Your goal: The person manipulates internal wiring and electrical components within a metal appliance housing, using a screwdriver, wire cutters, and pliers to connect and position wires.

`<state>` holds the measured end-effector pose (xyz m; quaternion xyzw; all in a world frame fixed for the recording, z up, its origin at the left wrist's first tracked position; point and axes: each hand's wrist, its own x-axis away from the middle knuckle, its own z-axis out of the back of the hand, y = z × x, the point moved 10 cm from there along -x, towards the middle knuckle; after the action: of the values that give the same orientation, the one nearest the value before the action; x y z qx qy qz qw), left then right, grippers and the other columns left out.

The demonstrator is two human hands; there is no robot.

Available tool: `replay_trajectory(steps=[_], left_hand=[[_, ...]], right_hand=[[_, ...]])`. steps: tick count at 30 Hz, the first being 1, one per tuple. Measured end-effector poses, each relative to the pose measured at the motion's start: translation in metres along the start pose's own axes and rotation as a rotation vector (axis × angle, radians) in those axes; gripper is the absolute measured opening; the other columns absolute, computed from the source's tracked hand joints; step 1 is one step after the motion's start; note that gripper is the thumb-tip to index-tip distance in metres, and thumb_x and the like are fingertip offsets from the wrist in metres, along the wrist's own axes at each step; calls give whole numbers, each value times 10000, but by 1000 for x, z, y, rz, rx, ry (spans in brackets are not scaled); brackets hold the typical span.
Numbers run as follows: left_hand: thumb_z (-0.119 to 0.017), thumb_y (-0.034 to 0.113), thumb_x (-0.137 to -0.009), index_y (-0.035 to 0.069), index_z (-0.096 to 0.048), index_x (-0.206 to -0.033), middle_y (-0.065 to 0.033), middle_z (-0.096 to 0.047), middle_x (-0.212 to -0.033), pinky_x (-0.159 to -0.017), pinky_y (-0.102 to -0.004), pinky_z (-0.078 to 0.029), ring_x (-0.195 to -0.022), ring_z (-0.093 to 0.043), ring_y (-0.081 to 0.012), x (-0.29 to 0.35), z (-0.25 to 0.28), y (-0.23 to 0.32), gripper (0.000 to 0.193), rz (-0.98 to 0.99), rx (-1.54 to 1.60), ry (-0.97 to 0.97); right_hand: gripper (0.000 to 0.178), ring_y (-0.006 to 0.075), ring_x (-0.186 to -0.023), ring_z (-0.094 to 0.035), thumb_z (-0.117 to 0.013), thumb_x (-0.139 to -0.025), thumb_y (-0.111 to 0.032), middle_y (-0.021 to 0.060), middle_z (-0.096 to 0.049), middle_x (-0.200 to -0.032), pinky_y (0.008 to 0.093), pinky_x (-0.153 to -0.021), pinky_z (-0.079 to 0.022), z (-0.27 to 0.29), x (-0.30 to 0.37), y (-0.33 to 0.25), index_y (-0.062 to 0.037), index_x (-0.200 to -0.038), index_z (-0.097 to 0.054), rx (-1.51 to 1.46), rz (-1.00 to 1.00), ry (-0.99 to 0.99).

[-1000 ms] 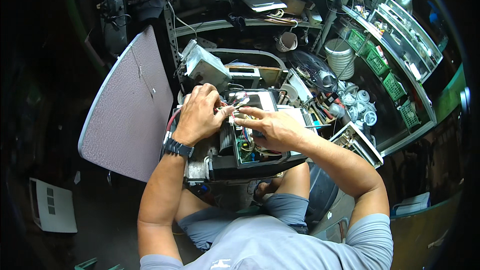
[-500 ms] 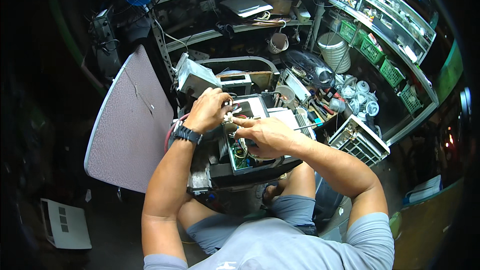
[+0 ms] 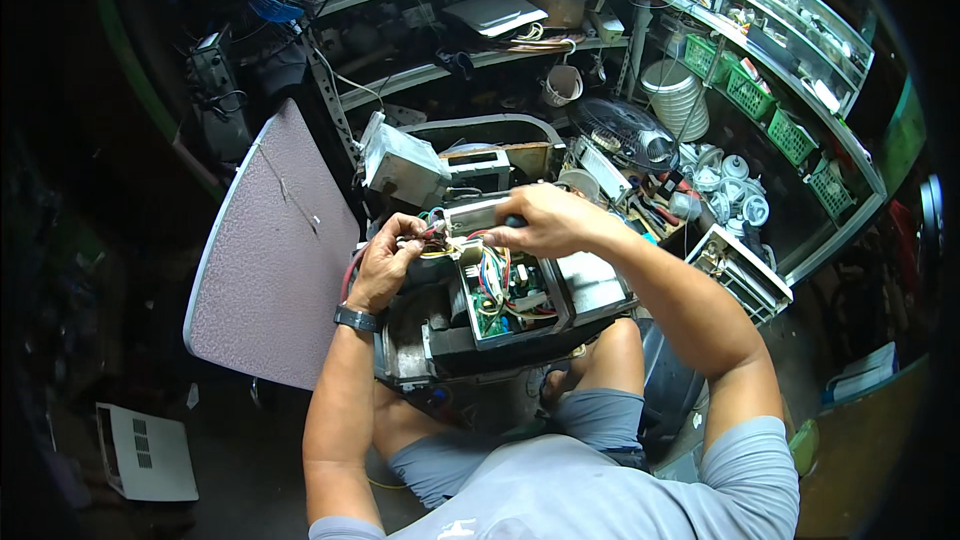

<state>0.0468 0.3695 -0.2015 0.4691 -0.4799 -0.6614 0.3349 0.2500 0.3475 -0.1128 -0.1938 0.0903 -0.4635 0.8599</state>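
Observation:
Before me stands an opened appliance unit [image 3: 445, 345] with a green circuit board [image 3: 490, 320] in a metal box, crossed by several coloured wires [image 3: 492, 275]. My left hand [image 3: 382, 262], a dark watch on its wrist, pinches a bundle of wires [image 3: 436, 230] with a pale connector at the unit's left side. Above the board, my right hand [image 3: 550, 220] is curled, thumb and forefinger pointing toward that bundle. Something dark shows between its fingers, too hidden to name. White wire ends lie between the two hands.
A speckled pinkish panel [image 3: 270, 260] leans at left. Behind the unit are a grey metal box [image 3: 400, 162] and a round fan grille [image 3: 625, 135]. Tools and clear plastic parts [image 3: 735, 185] crowd the right, beside a white grille frame [image 3: 740, 275]. Shelves [image 3: 480, 60] rise behind.
My right hand has lifted up and away from the circuit board, uncovering its wires. My left hand has come lower and leftward, still at the wires. The whole view has shifted slightly.

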Motion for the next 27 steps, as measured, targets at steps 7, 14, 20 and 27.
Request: replay_trajectory(steps=[7,14,20,27], left_hand=[[-613,-10,-1005,80,-609,-1113,15,-612,-1110,-916,-244,-465,-983,-547,-66,4,-1,-8,140,2,23,12],[-737,96,-968,63,-639,-1200,-5,-672,-1121,-949,-291,-527,-1043,-627,-108,8,-7,21,254,8,-169,60],[-785,226,-973,53,-683,-1177,-9,-694,-1062,-867,-273,-527,-942,-626,-90,7,-11,37,285,-40,-237,72],[-741,186,-1023,19,-721,-1061,-5,-722,-942,-808,-250,-505,-887,-631,-71,8,15,-5,172,76,-37,174]], right_hand=[[400,323,-1024,-753,-799,-880,-401,190,-779,-1053,421,-883,-592,-18,-66,2,-127,-1172,-789,-37,158,-64],[465,316,-1038,-748,-835,-868,-406,127,-783,-1074,421,-883,-584,-32,-93,-15,-123,-1228,-755,-81,248,-13],[389,330,-1035,-751,-760,-819,-311,168,-782,-1086,424,-913,-590,-20,-94,8,-128,-1161,-794,-115,78,-27],[431,381,-1084,-737,-705,-859,-296,233,-765,-1127,455,-982,-580,7,-78,55,-63,-1216,-766,56,-140,221]])
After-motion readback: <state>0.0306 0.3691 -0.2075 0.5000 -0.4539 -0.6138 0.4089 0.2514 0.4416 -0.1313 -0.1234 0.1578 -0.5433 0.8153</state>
